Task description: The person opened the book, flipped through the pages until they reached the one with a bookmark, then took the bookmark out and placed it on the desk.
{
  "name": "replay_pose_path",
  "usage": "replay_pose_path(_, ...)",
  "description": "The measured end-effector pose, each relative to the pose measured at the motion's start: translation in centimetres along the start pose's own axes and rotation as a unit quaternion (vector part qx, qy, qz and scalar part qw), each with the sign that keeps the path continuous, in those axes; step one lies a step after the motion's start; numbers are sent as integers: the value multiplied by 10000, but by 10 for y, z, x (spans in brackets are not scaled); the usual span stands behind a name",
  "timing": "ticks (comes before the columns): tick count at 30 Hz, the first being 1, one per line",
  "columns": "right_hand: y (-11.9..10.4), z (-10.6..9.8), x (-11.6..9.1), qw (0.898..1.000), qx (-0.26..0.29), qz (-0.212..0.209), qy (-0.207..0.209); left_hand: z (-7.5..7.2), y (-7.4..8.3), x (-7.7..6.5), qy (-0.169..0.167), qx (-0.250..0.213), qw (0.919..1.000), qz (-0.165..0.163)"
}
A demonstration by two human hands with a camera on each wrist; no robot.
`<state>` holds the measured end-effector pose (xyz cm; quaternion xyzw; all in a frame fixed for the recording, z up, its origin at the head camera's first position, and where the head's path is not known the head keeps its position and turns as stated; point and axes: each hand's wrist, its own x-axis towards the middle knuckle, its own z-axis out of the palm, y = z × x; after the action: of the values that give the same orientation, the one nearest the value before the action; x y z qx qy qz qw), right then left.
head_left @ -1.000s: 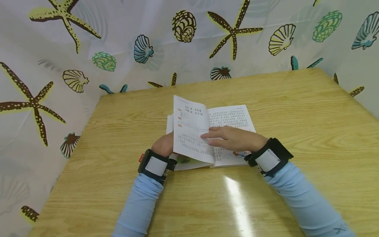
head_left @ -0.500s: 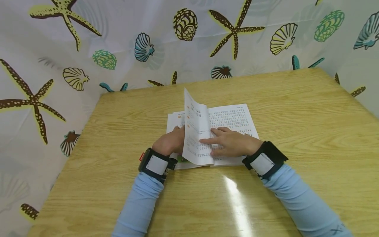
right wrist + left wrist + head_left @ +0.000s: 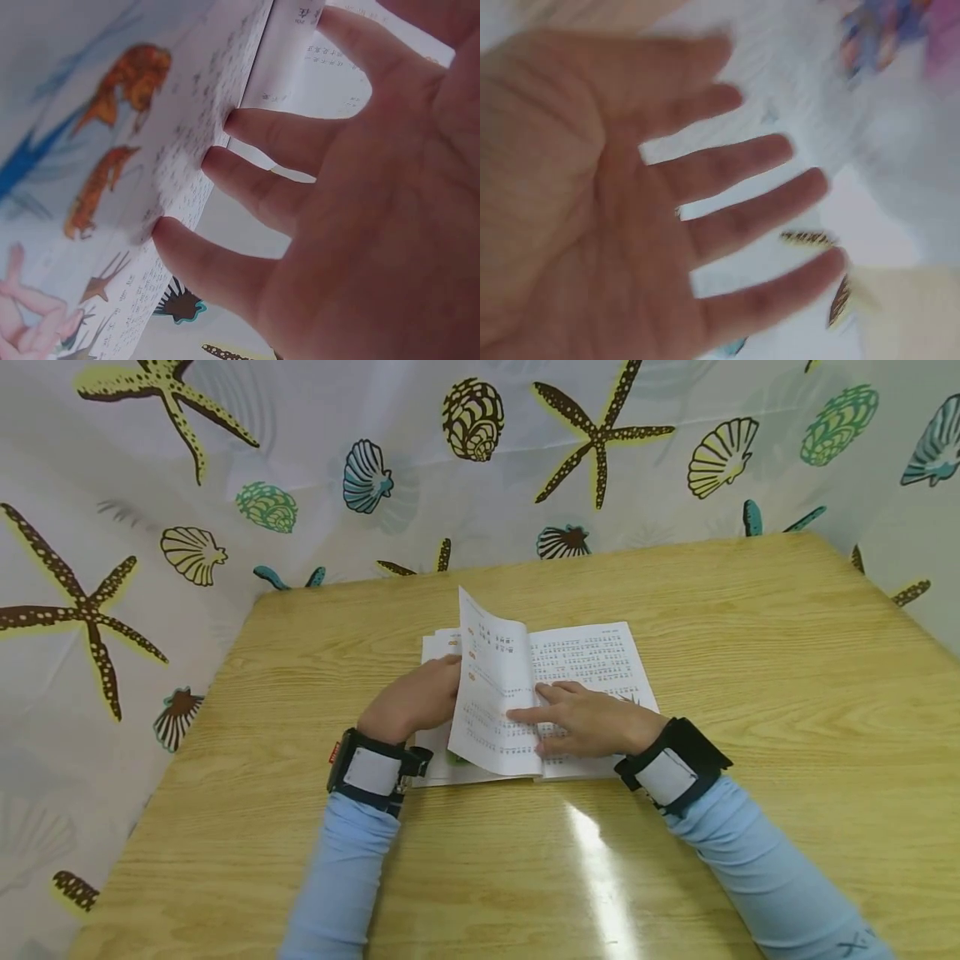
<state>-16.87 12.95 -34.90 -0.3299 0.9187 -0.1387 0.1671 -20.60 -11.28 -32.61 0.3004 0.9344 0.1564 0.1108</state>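
An open book [image 3: 585,652] lies on the wooden table, one printed page [image 3: 491,693] of it standing raised and curved over the left half. My left hand [image 3: 420,697] is to the left of that page, its fingertips hidden behind it in the head view. In the left wrist view the left hand [image 3: 660,195] has its fingers spread and straight, with nothing between them. My right hand [image 3: 596,720] rests near the spine, fingers spread, touching the raised page and the right page. In the right wrist view the fingertips [image 3: 244,124] press on the paper beside coloured drawings.
The wooden table [image 3: 750,693] extends around the book on all sides. Behind it and to the left hangs a white cloth [image 3: 300,410] printed with starfish and shells. Each wrist wears a black strap [image 3: 678,764] with a white patch.
The raised page first swung up toward the right, then dropped back slightly left. My left hand went right behind it, then shifted left and away. The right hand slid slightly and then stayed still.
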Motion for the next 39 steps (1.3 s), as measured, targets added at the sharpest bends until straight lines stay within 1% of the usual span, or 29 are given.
replay_pose_path(1, 0, 0, 0, 10000, 10, 12, 0, -5, -1, -3, 235, 24, 9997, 1)
replay_pose_path(4, -2, -1, 0, 10000, 21, 73, -10, -16, 1, -10, 898, 270, 9953, -230)
replay_pose_path(6, -3, -1, -1, 9999, 24, 106, -21, -18, 2, -11, 1186, 361, 9920, -228)
replay_pose_path(7, -3, -1, -1, 9999, 19, 124, -27, -17, 3, -10, 1234, 458, 9911, -172)
replay_pose_path(8, -4, -2, -1, 9999, 7, 124, -31, -15, 4, -9, 1177, 546, 9915, -116)
replay_pose_path(9, -4, -2, -2, 9999, -1, 117, -36, -12, 6, -7, 1010, 628, 9929, -80)
replay_pose_path(10, -4, -1, -1, 9999, 0, 106, -42, -8, 8, -4, 732, 632, 9953, -71)
replay_pose_path(12, -4, -1, -2, 10000, 14, 88, -39, 2, 11, 2, -33, 623, 9980, -129)
replay_pose_path(14, -4, -1, -1, 10000, 10, 70, -45, 12, 14, 8, -758, 509, 9953, -334)
replay_pose_path(15, -4, -1, -1, 10000, 19, 72, -45, 16, 15, 10, -1001, 462, 9929, -449)
replay_pose_path(16, -3, -1, -1, 9999, 41, 100, -44, 19, 16, 12, -1156, 418, 9910, -535)
replay_pose_path(17, -2, -2, 0, 9998, 93, 172, -44, 21, 16, 14, -1236, 410, 9896, -612)
replay_pose_path(20, 2, -4, 1, 9987, 300, 409, 11, 25, 16, 16, -1209, 400, 9892, -723)
replay_pose_path(23, 10, -7, 0, 9950, 473, 876, 24, 25, 15, 17, -1208, 392, 9891, -740)
replay_pose_path(27, 28, -11, -5, 9909, 301, 1310, 32, 25, 17, 17, -1243, 368, 9888, -740)
replay_pose_path(29, 39, -14, -10, 9901, 216, 1386, 92, 25, 18, 16, -1242, 362, 9888, -748)
replay_pose_path(32, 55, -18, -18, 9881, 252, 1507, 165, 25, 19, 16, -1238, 343, 9888, -765)
replay_pose_path(36, 73, -23, -29, 9829, 472, 1763, 230, 25, 19, 15, -1226, 280, 9888, -798)
replay_pose_path(39, 81, -26, -35, 9793, 658, 1894, 288, 24, 18, 15, -1222, 234, 9888, -825)
